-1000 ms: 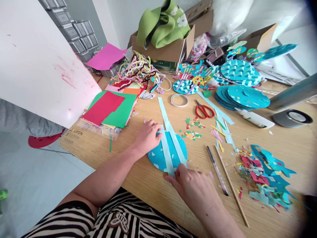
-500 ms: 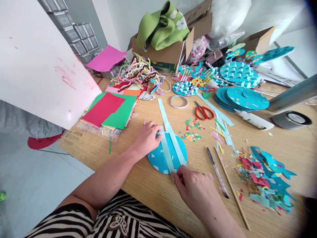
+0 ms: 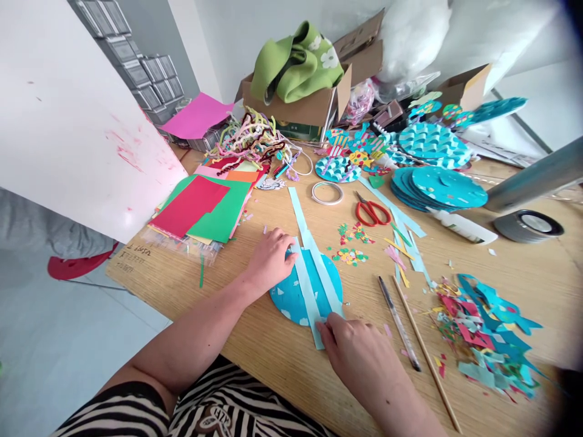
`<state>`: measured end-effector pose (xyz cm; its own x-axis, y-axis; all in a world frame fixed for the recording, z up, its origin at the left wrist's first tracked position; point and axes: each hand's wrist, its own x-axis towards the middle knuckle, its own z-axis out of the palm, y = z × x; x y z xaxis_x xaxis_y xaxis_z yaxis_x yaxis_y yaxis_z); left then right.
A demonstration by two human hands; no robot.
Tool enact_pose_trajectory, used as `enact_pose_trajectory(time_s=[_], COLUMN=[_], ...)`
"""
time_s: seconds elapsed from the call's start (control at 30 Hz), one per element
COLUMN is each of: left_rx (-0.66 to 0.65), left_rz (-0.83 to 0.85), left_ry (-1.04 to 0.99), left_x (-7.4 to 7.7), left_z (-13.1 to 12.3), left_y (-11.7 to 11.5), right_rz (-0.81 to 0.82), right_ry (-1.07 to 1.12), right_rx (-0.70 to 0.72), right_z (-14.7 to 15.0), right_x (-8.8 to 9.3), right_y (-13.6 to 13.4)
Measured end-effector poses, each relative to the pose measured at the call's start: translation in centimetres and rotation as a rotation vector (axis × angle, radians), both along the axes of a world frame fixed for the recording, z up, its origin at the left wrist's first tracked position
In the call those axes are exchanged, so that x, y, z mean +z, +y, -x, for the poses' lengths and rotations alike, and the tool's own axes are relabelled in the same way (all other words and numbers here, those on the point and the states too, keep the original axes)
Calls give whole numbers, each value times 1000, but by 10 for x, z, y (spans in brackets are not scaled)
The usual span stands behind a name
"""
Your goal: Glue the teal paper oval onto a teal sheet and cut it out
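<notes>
**Strip end comes into view beside the right hand**

The near end of the pale strip (image 3: 307, 294), hidden at the right hand (image 3: 359, 346) half a second ago, now shows past the blue disc (image 3: 291, 297) between the hands. The strip seems laid across, its end loose. The right hand is curled (its grip, if any, is hidden); the left hand (image 3: 273, 258), loosely bent, rests by the strip's far end, hold unclear.

Left hand (image 3: 269, 260): palm down, left fingers (image 3: 283, 238) bent, left thumb (image 3: 290, 261) slightly apart from them; left forearm (image 3: 203, 331) behind them, slanting bodyward. Right hand (image 3: 357, 346): knuckles up, right fingers (image 3: 338, 325) curled, right thumb (image 3: 327, 341) beside them; right wrist (image 3: 387, 388) behind, nearly straight.
</notes>
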<state>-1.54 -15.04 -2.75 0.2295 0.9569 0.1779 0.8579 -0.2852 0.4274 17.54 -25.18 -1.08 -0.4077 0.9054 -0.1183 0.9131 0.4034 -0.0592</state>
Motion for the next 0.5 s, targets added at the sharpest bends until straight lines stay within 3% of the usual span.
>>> enact_pose_trajectory(time_s=[0.33, 0.5], left_rx=[-4, 40], left_rz=[-16, -26], left_ry=[-26, -123], left_x=[1, 7], left_z=[0, 3], left_y=[0, 2], right_rz=[-55, -61], right_ry=[30, 186], right_rx=[-10, -60], right_z=[-4, -7], right_x=[-1, 0], right_y=[1, 3])
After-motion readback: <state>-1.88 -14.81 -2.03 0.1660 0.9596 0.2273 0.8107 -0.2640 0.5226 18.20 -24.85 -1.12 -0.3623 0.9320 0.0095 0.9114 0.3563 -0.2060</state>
